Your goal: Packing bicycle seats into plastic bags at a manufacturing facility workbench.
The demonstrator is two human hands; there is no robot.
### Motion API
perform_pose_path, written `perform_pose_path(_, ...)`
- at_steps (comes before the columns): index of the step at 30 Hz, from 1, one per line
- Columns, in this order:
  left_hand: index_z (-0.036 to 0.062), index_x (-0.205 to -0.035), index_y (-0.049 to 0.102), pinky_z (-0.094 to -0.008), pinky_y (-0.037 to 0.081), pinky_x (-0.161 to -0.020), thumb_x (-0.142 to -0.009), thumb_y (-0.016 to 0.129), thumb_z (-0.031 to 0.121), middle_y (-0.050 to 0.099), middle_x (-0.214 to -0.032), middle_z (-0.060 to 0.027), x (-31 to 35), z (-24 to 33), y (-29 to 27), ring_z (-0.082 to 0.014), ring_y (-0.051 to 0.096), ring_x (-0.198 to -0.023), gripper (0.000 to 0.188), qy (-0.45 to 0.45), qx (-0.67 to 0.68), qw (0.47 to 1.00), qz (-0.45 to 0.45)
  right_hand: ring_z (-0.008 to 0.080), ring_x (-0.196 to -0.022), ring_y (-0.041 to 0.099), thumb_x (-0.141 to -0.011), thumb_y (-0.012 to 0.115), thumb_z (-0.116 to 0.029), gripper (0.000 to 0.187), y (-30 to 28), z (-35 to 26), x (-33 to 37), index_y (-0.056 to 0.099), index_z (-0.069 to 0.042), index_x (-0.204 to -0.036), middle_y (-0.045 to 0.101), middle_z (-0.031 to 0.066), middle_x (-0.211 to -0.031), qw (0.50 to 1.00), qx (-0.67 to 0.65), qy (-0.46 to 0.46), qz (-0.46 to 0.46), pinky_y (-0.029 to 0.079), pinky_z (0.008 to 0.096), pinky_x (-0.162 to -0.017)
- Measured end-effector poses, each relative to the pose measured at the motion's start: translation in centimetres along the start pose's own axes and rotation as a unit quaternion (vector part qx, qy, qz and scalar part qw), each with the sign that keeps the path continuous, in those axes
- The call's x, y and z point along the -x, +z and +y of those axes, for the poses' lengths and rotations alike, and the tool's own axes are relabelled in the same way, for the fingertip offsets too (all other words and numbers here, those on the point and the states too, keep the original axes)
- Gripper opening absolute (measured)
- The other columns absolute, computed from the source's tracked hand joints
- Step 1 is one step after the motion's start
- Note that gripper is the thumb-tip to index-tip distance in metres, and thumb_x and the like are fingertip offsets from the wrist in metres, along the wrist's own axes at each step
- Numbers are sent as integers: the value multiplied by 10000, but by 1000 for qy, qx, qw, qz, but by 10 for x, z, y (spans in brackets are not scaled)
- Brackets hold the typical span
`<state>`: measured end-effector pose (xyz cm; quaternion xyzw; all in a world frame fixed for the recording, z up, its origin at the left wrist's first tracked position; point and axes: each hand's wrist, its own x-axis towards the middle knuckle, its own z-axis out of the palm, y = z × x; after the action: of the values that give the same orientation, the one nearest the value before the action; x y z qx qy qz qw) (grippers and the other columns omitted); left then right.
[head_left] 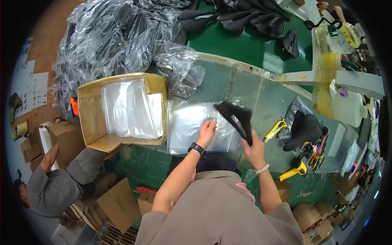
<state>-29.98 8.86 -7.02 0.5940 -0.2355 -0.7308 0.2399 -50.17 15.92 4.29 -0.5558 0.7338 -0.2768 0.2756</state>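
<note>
A black bicycle saddle (pixel 242 114) with a slot down its middle is held up in my right hand (pixel 255 149), which grips it by its near end. The saddle hangs over the right edge of a stack of clear plastic bags (pixel 183 132) lying flat on the bench. My left hand (pixel 207 134) is on this stack, its fingers closed in a pinch at the top bag. The saddle's outline is slightly blurred. To the left of the stack, a worn cardboard box (pixel 93 116) on its side holds more flat clear bags (pixel 128 108).
Plastic-wrapped saddles (pixel 110 41) form a large heap at the far left. Bare black saddles (pixel 237 20) lie on the green surface beyond. At right are a yellow cutter (pixel 275 130), another saddle (pixel 304 130) and hand tools (pixel 317 153). A person (pixel 61 183) bends among cartons at lower left.
</note>
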Motion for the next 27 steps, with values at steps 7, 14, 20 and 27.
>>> perform_pose_path(7, 8, -940, 595, -376, 438, -633, -965, 500, 216, 578, -750, -98, 45, 57, 33, -213, 529, -660, 230, 262, -172, 930, 193, 370, -661, 618, -809, 667, -199, 574, 19, -15, 33, 444, 3, -1298, 626, 181, -754, 971, 185, 19, -149, 482, 458, -561)
perform_pose_path(14, 62, -937, 605, -367, 436, -747, -774, 586, 107, 547, -782, -87, 119, 104, 41, -277, 554, -773, 170, 520, -417, 738, -107, 187, -563, 560, -888, 614, -268, 260, -1, 7, 11, 539, -30, -961, 597, 55, -701, 857, -371, 279, -222, 426, 300, -467)
perform_pose_path(20, 58, -998, 625, -405, 482, -741, -846, 575, 93, 583, -868, -120, 182, 75, 33, -320, 591, -840, 164, 400, -284, 823, -286, 82, -530, 487, -957, 544, -388, 301, 5, -55, -26, 528, -103, -861, 561, 8, -699, 733, -556, 390, 41, 352, 210, -427)
perform_pose_path(27, -18, -1050, 616, -305, 478, -687, -929, 601, 308, 638, -942, -29, 91, 130, 27, -137, 584, -835, 348, 59, 20, 991, -122, 85, -796, 572, -958, 562, -207, 310, 38, -113, -41, 524, -4, -1190, 613, 8, -923, 856, -476, 192, -62, 458, 229, -645)
